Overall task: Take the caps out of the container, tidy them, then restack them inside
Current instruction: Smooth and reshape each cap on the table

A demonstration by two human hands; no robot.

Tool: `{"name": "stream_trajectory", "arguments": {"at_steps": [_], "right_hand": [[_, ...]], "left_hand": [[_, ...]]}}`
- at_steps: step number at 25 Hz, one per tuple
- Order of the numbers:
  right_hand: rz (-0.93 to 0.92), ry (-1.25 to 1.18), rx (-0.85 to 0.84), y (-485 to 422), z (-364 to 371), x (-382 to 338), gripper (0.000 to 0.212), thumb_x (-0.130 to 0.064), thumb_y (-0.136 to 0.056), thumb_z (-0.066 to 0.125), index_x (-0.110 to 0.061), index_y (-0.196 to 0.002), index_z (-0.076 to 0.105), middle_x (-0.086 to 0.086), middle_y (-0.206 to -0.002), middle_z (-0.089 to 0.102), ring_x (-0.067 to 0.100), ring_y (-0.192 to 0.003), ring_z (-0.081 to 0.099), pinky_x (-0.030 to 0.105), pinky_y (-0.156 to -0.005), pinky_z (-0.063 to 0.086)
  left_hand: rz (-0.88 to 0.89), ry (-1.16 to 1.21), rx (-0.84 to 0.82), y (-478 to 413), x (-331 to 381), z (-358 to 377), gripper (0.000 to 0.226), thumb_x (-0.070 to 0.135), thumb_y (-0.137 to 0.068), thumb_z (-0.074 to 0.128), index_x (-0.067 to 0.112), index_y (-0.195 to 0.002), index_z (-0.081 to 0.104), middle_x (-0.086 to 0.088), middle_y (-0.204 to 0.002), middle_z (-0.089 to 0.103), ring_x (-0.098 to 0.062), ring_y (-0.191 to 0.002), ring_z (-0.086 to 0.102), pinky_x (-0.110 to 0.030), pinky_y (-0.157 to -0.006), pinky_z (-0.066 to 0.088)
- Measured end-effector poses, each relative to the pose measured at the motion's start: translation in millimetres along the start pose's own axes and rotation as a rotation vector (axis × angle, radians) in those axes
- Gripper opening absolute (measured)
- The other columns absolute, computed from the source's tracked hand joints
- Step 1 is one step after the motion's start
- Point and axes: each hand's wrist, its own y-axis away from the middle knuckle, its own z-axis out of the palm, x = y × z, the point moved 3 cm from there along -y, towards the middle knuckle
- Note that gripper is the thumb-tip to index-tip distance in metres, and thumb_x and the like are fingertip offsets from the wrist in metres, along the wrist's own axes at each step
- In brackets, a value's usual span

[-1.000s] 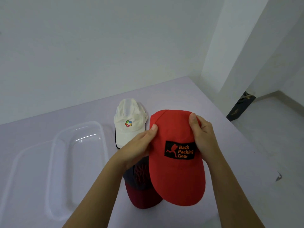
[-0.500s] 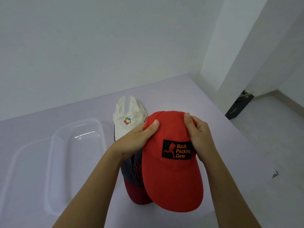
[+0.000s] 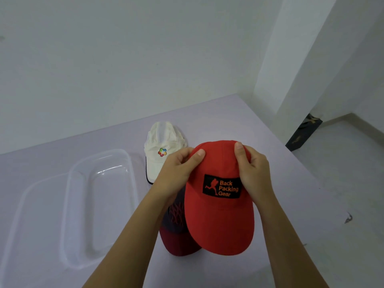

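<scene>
While both hands are pinching the crown, the red cap is drifting toward 9 o'clock and now covering more of the dark cap than a second ago.

Left hand and right hand are gripping opposite crown edges, suggesting tidying is ongoing; the black "Back Packing Gear" patch is facing up, brim at 6 o'clock, white cap at 11, clear container lying empty at 9.

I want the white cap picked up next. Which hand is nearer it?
Left. The left hand sits right beside the white cap; the right hand is farther off.
</scene>
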Motion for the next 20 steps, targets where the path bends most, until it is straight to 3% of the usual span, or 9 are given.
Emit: {"name": "stream_trajectory", "arguments": {"at_steps": [3, 5, 8, 11, 14, 16, 20], "right_hand": [[-0.024, -0.030, -0.024, 1, 1, -2, 0.043, -0.035, -0.096, 0.044, -0.018, -0.056, 0.047, -0.008, -0.050, 0.041, 0.001, -0.046, 0.041, 0.012, -0.048, 0.036], [-0.039, -0.023, -0.025, 1, 2, -1, 0.046, -0.037, -0.096, 0.043, -0.009, -0.059, 0.047, 0.000, -0.053, 0.041, 0.006, -0.049, 0.040, 0.020, -0.050, 0.037], [0.007, -0.043, -0.109, -2, 3, 4, 0.041, -0.041, -0.095, 0.041, -0.010, -0.080, 0.063, 0.006, -0.073, 0.064, 0.015, -0.068, 0.060, 0.029, -0.066, 0.050], [0.137, -0.132, -0.273, -5, 1, 12, 0.045, -0.046, -0.095, 0.035, -0.013, -0.103, 0.064, 0.010, -0.101, 0.068, 0.020, -0.095, 0.064, 0.034, -0.084, 0.054], [0.213, -0.176, -0.313, -10, -5, 25, 0.045, -0.048, -0.095, 0.034, -0.017, -0.103, 0.065, 0.005, -0.101, 0.070, 0.014, -0.094, 0.066, 0.030, -0.083, 0.054], [0.252, -0.171, -0.305, -14, -7, 46, 0.049, -0.047, -0.096, 0.034, -0.009, -0.099, 0.065, 0.013, -0.097, 0.069, 0.018, -0.089, 0.066, 0.034, -0.082, 0.053], [0.304, -0.109, -0.262, -20, -7, 105, 0.053, -0.044, -0.096, 0.037, 0.003, -0.091, 0.062, 0.019, -0.082, 0.060, 0.021, -0.077, 0.058, 0.043, -0.077, 0.050]], "left_hand": [[-0.029, -0.025, -0.102, -3, 4, -2, 0.060, 0.041, -0.095, 0.047, -0.018, -0.092, 0.056, -0.018, -0.082, 0.060, -0.021, -0.075, 0.052, -0.031, -0.074, 0.042], [-0.057, -0.058, -0.170, -3, 4, -3, 0.065, 0.046, -0.095, 0.043, -0.018, -0.096, 0.055, -0.019, -0.088, 0.062, -0.023, -0.081, 0.055, -0.030, -0.081, 0.044], [-0.067, -0.023, -0.250, 1, 9, 3, 0.039, 0.033, -0.094, 0.048, 0.001, -0.109, 0.063, -0.008, -0.103, 0.072, -0.013, -0.093, 0.068, -0.021, -0.085, 0.053], [-0.081, 0.084, -0.239, -3, 3, 11, 0.032, 0.027, -0.092, 0.055, 0.006, -0.116, 0.058, -0.005, -0.108, 0.070, -0.014, -0.099, 0.066, -0.027, -0.089, 0.054], [-0.193, 0.125, -0.215, -16, -21, 20, 0.032, 0.035, -0.092, 0.054, 0.010, -0.114, 0.056, -0.005, -0.105, 0.067, -0.016, -0.095, 0.063, -0.033, -0.087, 0.051], [-0.250, 0.059, -0.226, -25, -40, 29, 0.030, 0.040, -0.094, 0.050, 0.015, -0.110, 0.055, -0.001, -0.100, 0.063, -0.015, -0.091, 0.059, -0.035, -0.082, 0.049], [-0.193, -0.357, -0.113, -48, -77, 54, 0.031, 0.033, -0.099, 0.037, 0.013, -0.115, 0.055, 0.000, -0.101, 0.058, -0.015, -0.091, 0.053, -0.030, -0.081, 0.045]]}}
